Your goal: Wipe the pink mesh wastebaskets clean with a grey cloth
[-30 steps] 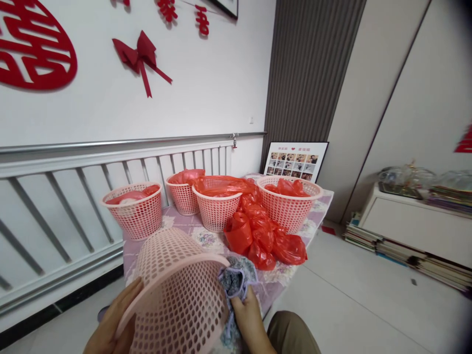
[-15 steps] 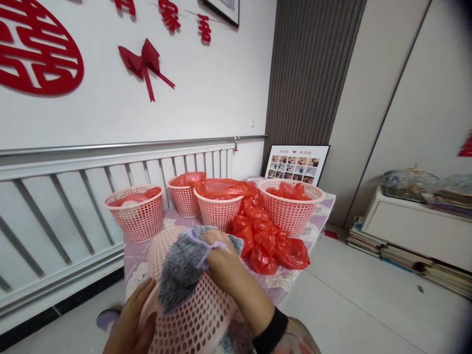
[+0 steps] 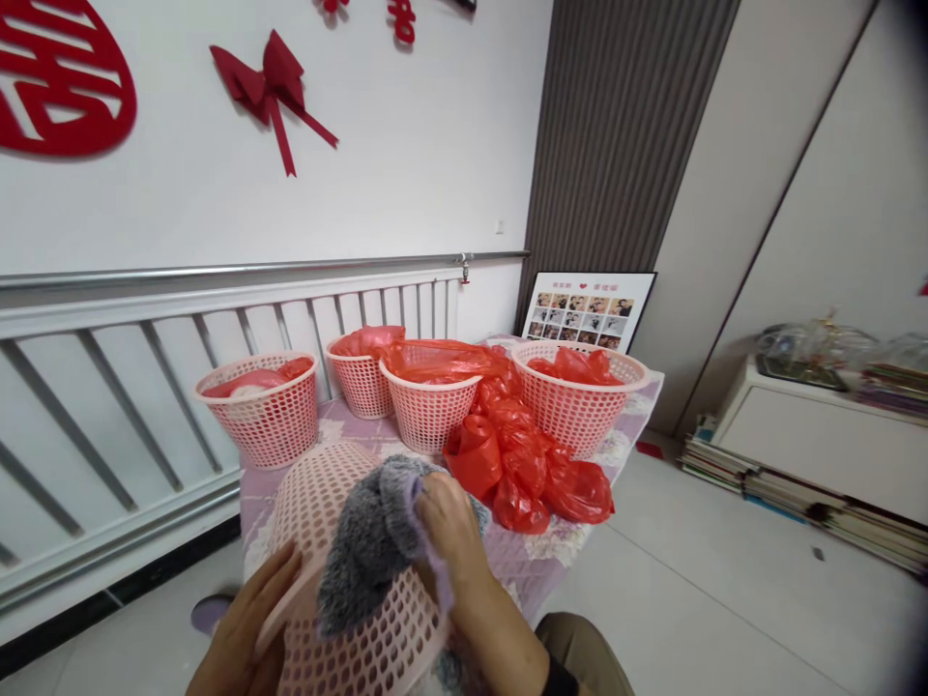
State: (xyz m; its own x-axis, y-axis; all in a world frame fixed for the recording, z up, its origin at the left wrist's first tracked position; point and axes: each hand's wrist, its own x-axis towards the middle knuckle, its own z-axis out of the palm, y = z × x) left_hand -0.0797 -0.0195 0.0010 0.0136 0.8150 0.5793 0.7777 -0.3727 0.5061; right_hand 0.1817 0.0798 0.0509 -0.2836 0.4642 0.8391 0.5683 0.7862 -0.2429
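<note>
A pink perforated plastic basket [image 3: 313, 498] is tilted close in front of me, over the near end of the table. My left hand [image 3: 250, 619] grips its rim at the left, the thumb side partly hidden. Bunched in my right hand [image 3: 450, 522] is a fuzzy grey cloth [image 3: 366, 556] with a purple edge. The cloth drapes over the basket and touches its side. My right fingertips are partly covered by the cloth's folds.
Pink baskets with red plastic bags stand farther back: one at the left [image 3: 279, 425], two mid-table, one at the right [image 3: 572, 411]. Loose red bags [image 3: 522, 464] lie between them on the floral tablecloth [image 3: 555, 546]. A radiator [image 3: 163, 396] lines the wall.
My right hand has shifted slightly right and down with the cloth. My left hand and the basket rim sit a little farther left; the view has tipped downward.
</note>
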